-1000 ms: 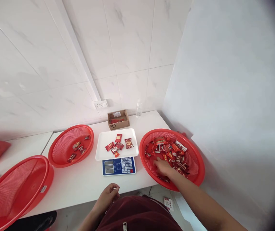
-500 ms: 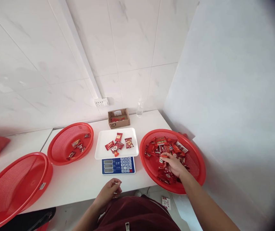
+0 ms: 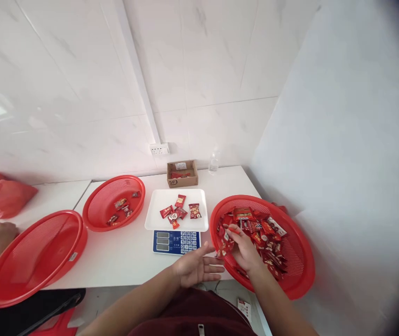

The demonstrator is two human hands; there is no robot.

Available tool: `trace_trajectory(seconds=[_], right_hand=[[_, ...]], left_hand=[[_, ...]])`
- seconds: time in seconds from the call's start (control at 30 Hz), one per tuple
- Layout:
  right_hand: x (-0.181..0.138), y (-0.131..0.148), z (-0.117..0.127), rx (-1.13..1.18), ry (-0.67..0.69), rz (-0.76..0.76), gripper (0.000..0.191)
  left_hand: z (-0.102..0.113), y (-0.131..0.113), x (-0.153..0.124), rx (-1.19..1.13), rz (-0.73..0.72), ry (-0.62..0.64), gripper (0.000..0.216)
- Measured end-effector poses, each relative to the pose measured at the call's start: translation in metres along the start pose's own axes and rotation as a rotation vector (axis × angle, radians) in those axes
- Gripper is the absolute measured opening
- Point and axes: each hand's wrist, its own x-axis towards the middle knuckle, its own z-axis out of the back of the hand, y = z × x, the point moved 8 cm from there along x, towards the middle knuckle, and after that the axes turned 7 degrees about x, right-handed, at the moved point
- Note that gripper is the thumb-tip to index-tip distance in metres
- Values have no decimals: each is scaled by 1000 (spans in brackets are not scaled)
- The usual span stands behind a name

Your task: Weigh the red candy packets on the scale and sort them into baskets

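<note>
My right hand [image 3: 244, 246] is closed on red snack packets [image 3: 225, 242] above the near-left rim of the right-hand red basket [image 3: 302, 261]. How many it holds I cannot tell. Beside it, palm up with fingers spread, my left hand [image 3: 198, 267] is open and holds nothing. Many red wrapped packets [image 3: 269, 233] fill the basket's bottom. On the white tray [image 3: 154, 219] of the scale lie several red packets [image 3: 180, 213]. The scale's blue keypad panel [image 3: 176, 242] faces me.
Left of the scale stands a red basket [image 3: 94, 205] with a few packets; a nearer red basket [image 3: 35, 261] overlaps the table edge. A cardboard box [image 3: 182, 179] and clear bottle [image 3: 214, 163] stand by the wall. Another person's hand [image 3: 3, 235] is far left, near red bags [image 3: 7, 198].
My right hand has lifted packets from the pile toward the basket's near-left rim. My left hand has moved right and opened beside it. The other person's hand shows more.
</note>
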Motion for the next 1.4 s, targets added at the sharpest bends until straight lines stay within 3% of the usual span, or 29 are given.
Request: trace_trajectory(seconds=[0.1, 0.17, 0.37, 0.53, 0.77, 0.97, 1.1, 1.23, 1.3, 1.4], right_hand=[[-14, -19, -32, -135, 128, -29, 27], [-17, -28, -39, -145, 152, -55, 26], [-5, -34, -14, 170, 71, -166, 31], [-8, -48, -8, 326, 174, -335, 24], [-28, -115, -25, 185, 198, -656, 29], [-26, -146, -45, 49, 140, -640, 24], [-33, -163, -61, -157, 91, -612, 30], [-52, -194, -100, -423, 274, -602, 44], [-59, -214, -119, -493, 365, -595, 43], [-62, -240, -137, -540, 382, -573, 41]], left_hand=[[4, -3, 3, -99, -28, -26, 33], [11, -5, 1, -97, -68, -64, 32], [36, -2, -18, 53, -138, -206, 65], [59, -5, -42, 28, -175, -297, 59], [89, -6, -75, -118, -265, -385, 49], [125, -20, -108, -117, -329, -454, 47], [144, -39, -132, 27, -364, -442, 45], [158, -51, -149, 351, -404, -463, 37], [165, -51, -155, 563, -409, -486, 29], [179, -51, -163, 827, -427, -504, 21]])
